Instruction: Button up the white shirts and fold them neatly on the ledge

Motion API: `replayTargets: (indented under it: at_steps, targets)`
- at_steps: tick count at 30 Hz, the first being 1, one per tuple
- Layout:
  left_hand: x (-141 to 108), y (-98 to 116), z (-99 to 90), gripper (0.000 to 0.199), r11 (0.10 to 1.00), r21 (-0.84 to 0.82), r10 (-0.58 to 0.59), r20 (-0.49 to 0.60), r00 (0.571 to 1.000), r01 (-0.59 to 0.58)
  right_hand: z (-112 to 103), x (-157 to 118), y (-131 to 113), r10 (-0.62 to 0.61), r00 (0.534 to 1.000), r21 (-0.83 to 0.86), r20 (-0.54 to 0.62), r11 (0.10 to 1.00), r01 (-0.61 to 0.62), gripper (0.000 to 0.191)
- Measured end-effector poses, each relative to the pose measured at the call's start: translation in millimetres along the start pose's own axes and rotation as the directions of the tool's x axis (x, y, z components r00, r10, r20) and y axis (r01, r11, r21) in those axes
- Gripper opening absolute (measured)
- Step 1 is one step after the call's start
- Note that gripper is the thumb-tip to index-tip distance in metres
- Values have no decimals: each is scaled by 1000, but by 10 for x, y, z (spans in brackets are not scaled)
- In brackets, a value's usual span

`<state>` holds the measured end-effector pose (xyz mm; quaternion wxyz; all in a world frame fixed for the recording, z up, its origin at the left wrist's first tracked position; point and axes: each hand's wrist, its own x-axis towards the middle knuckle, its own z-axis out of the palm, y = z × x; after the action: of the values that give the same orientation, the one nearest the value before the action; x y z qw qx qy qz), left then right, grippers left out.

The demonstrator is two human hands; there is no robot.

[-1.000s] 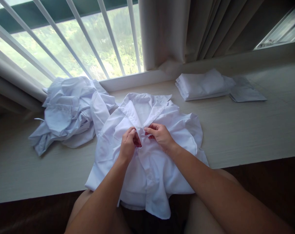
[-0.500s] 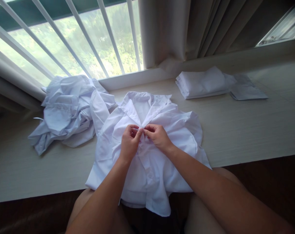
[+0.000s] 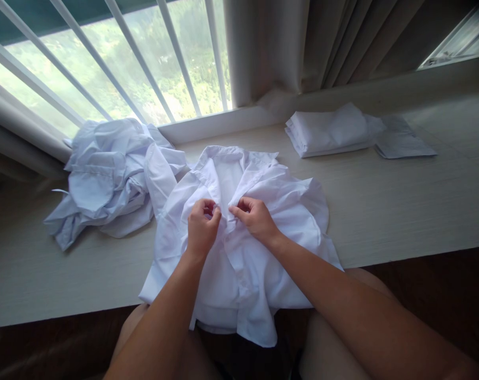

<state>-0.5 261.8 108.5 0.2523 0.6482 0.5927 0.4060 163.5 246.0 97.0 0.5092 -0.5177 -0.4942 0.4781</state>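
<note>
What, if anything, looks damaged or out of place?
Nothing looks damaged. The white shirt hangs partly off the ledge, and the fabric heap at left lies crumpled, an odd contrast with the folded cloth at right.

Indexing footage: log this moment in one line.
left hand: pinches shirt | right hand: pinches opposite side | shirt: parted between hands | crumpled garment: image left | folded cloth: image right

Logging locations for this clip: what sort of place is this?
Probably a room in a home, at a window-side ledge. The barred window, the long curtain beside it and the white shirt spread on the pale ledge suggest that.
</note>
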Motion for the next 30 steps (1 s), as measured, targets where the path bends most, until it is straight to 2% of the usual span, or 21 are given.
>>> replayTargets:
  at_steps: [4,8,10,15,26,30]
  targets:
    - [29,-13,-39,9,984,162,81,-76,994,-68,-5,4,-12,-11,999,48,-35,999,13,35]
    - [-56,4,62,12,971,165,178,-15,984,-173,1,-4,-10,-51,999,11,1,999,51,25]
    - [-111,25,123,14,974,127,188,12,982,-188,1,-10,-6,-69,998,-23,9,997,69,19]
    - [-168,74,170,17,992,17,121,6,993,-121,-10,-20,-9,-94,995,-113,-22,989,91,13]
    - [-189,132,155,17,989,-151,-14,-28,1000,10,-21,-35,-32,-96,994,-163,-44,983,87,15]
    - [-168,112,153,18,978,-199,-58,11,998,59,-26,-28,-22,-106,993,-199,-55,976,93,15]
